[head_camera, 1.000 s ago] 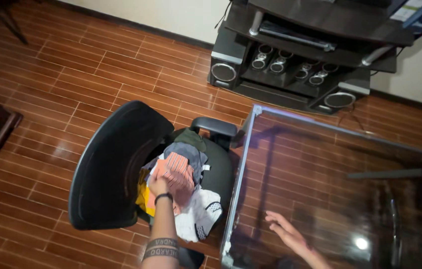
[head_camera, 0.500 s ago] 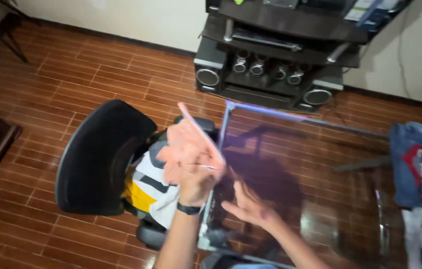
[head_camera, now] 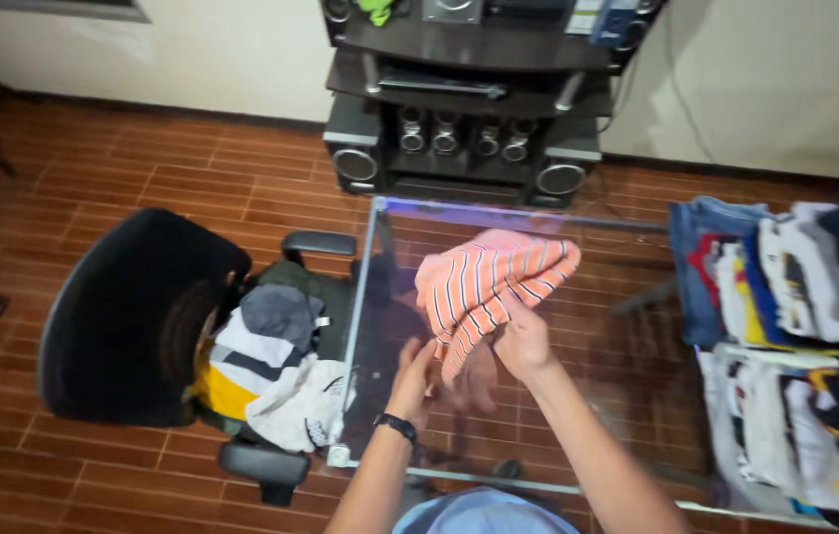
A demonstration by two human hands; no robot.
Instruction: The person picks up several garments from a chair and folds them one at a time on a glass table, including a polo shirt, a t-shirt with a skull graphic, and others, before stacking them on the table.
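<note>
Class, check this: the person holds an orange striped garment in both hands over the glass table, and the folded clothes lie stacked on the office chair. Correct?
Not quite. In the head view the folded clothes lie on the glass table's right side; the office chair holds a loose heap of clothes. Both hands, left hand and right hand, do hold the orange striped garment.

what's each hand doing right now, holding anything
Left hand: at the lower edge of the orange striped garment; grip cannot be told.
Right hand: closed on the orange striped garment.
</note>
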